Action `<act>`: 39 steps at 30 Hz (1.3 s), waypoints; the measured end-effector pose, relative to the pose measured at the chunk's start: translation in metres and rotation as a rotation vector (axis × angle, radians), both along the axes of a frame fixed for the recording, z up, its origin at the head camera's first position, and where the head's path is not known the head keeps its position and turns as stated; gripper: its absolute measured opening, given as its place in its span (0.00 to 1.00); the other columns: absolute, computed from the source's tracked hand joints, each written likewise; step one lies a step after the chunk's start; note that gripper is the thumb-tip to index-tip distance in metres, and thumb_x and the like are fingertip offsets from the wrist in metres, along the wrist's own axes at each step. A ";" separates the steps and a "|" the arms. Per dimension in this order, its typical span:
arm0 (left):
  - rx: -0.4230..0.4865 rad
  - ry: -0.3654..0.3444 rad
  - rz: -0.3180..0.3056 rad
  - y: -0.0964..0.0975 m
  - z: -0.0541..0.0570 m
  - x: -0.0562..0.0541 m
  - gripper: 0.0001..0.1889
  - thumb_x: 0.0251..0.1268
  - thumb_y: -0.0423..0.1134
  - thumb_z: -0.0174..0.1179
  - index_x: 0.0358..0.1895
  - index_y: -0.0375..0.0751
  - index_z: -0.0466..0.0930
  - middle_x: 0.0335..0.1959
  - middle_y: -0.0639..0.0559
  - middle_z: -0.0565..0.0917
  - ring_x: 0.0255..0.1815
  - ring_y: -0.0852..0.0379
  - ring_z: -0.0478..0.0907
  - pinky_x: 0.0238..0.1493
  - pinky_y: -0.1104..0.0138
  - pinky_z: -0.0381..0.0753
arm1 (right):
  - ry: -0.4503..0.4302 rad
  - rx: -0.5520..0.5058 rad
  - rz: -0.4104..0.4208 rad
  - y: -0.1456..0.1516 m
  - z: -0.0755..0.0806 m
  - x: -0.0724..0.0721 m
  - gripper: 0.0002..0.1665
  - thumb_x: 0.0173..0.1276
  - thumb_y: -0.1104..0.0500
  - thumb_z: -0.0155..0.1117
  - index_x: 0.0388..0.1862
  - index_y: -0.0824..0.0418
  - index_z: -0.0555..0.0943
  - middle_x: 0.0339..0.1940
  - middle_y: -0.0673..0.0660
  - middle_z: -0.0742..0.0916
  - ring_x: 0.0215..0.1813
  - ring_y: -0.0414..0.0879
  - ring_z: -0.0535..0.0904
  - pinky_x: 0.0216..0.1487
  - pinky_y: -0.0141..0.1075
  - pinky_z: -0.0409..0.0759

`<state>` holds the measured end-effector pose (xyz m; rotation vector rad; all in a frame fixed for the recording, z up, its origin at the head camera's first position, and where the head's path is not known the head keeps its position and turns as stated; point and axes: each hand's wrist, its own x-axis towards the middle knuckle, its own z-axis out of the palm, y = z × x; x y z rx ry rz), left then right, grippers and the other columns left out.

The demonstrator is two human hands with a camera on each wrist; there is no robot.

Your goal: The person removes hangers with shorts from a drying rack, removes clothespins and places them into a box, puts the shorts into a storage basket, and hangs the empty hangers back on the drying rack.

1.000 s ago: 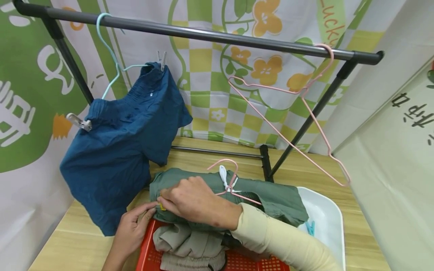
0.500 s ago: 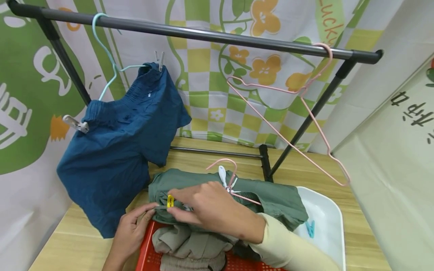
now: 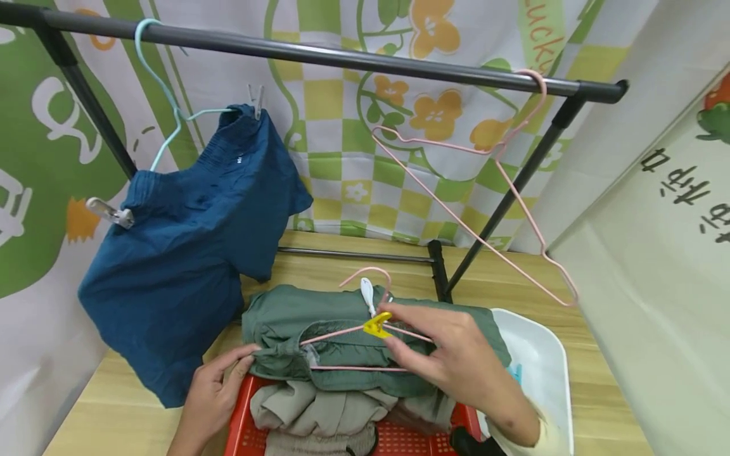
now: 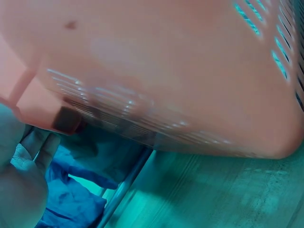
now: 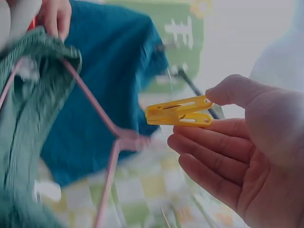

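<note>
My right hand (image 3: 456, 358) pinches a yellow clothespin (image 3: 377, 325) between thumb and fingertips, above the middle of the green pants (image 3: 342, 381). In the right wrist view the clothespin (image 5: 161, 114) is clear of the cloth. The pants have an elastic waistband and lie folded over the red basket's back edge. A pink hanger (image 3: 333, 332) sits inside the waistband, its hook sticking up beside a white drawstring end (image 3: 367, 294). At the waistband's left corner, my left hand (image 3: 211, 392) grips the cloth between thumb and forefinger.
Grey-brown clothes (image 3: 319, 405) fill part of the red basket (image 3: 242, 411). Behind it stands a black rack (image 3: 342, 60) with blue shorts (image 3: 199, 253) clipped on a light-blue hanger and a bare pink hanger (image 3: 445, 206). A white tray (image 3: 547, 367) holds a blue clothespin (image 3: 516, 372).
My right hand has taken the yellow clothespin off the left end of the waistband and moved right with it. My left hand still grips that corner. The head view has shifted slightly.
</note>
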<state>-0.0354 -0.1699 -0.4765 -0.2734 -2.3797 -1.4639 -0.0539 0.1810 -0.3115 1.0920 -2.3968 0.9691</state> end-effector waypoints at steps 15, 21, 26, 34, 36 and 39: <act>-0.016 -0.005 0.021 -0.002 0.001 0.001 0.13 0.70 0.24 0.63 0.52 0.40 0.89 0.49 0.50 0.89 0.52 0.69 0.81 0.53 0.81 0.76 | -0.131 0.019 -0.592 0.130 -0.037 0.030 0.25 0.60 0.70 0.77 0.57 0.61 0.87 0.41 0.55 0.92 0.40 0.29 0.84 0.36 0.20 0.77; -0.015 -0.019 0.027 0.000 -0.001 0.001 0.13 0.71 0.25 0.62 0.52 0.40 0.89 0.50 0.50 0.88 0.53 0.69 0.81 0.54 0.81 0.75 | -0.217 0.127 -0.671 0.162 -0.062 0.033 0.19 0.60 0.68 0.75 0.52 0.63 0.88 0.35 0.54 0.91 0.34 0.32 0.84 0.33 0.18 0.75; -0.006 -0.024 0.021 0.001 -0.002 0.001 0.13 0.72 0.25 0.62 0.53 0.40 0.89 0.50 0.50 0.88 0.53 0.68 0.81 0.53 0.81 0.75 | -0.270 0.162 -0.686 0.176 -0.073 0.037 0.17 0.62 0.67 0.75 0.50 0.65 0.88 0.35 0.55 0.91 0.32 0.32 0.84 0.33 0.17 0.75; -0.008 -0.019 0.027 0.001 -0.002 0.002 0.13 0.72 0.25 0.62 0.52 0.40 0.89 0.50 0.50 0.88 0.54 0.69 0.80 0.54 0.81 0.75 | -0.360 0.219 -0.694 0.189 -0.077 0.040 0.16 0.64 0.64 0.74 0.50 0.67 0.88 0.35 0.56 0.91 0.30 0.35 0.84 0.32 0.27 0.81; -0.009 -0.020 0.026 0.000 -0.002 0.002 0.12 0.72 0.25 0.62 0.53 0.39 0.88 0.51 0.49 0.88 0.54 0.69 0.80 0.54 0.80 0.75 | -0.420 0.235 -0.681 0.189 -0.079 0.041 0.17 0.66 0.63 0.74 0.51 0.69 0.87 0.37 0.57 0.91 0.31 0.38 0.86 0.33 0.31 0.83; -0.011 -0.030 0.027 0.000 -0.002 0.002 0.12 0.72 0.25 0.61 0.53 0.38 0.88 0.51 0.49 0.88 0.54 0.69 0.80 0.54 0.80 0.75 | -0.453 0.254 -0.664 0.188 -0.083 0.040 0.20 0.67 0.60 0.74 0.54 0.70 0.85 0.42 0.61 0.91 0.35 0.46 0.88 0.35 0.38 0.85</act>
